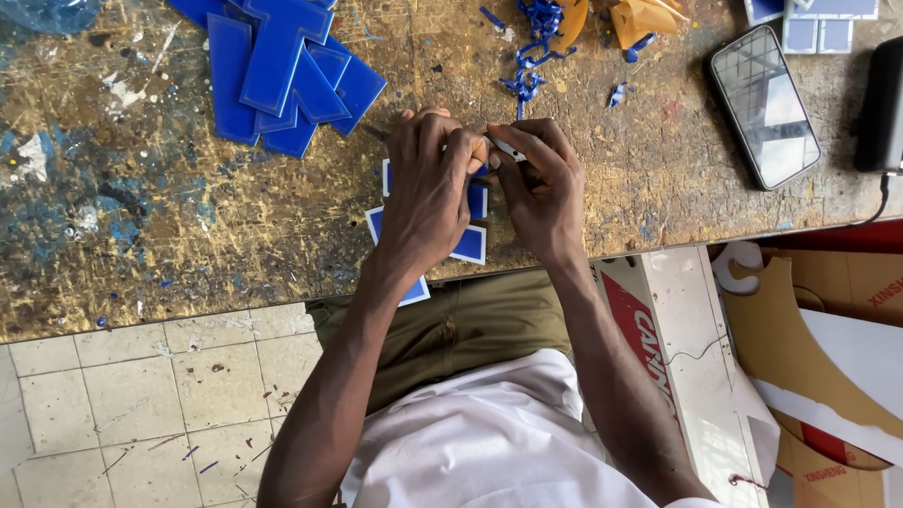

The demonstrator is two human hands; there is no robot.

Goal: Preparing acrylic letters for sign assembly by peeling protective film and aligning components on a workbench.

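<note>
**Both hands closed on a blue cut-out piece at the bench edge**

A blue cut-out piece with white edges [468, 241] lies on the worn, paint-spattered bench [120, 215], at its near edge, mostly hidden under the hands. The left hand [424, 190] presses down over it, fingers curled shut onto its upper part. The right hand [539, 186] meets it from the side, its grip pinched closed on a small pale tool or strip [503, 147] at the top of the piece; what exactly that is cannot be told.

Beyond the piece and to its left, a stack of blue cut-out shapes [280, 70] lies well apart from it. Straight beyond the piece, blue shavings [534, 41] are scattered next to orange scraps [628, 12]. To the right of the piece lies a dark phone [764, 106], screen up, and further right a black box with a cable [895, 103]. More blue-and-white pieces [818, 6] lie beyond the phone. Nearer than the piece, below the bench edge, are the person's olive trousers [454, 324], white shirt [488, 443] and a tiled floor [127, 416].
</note>
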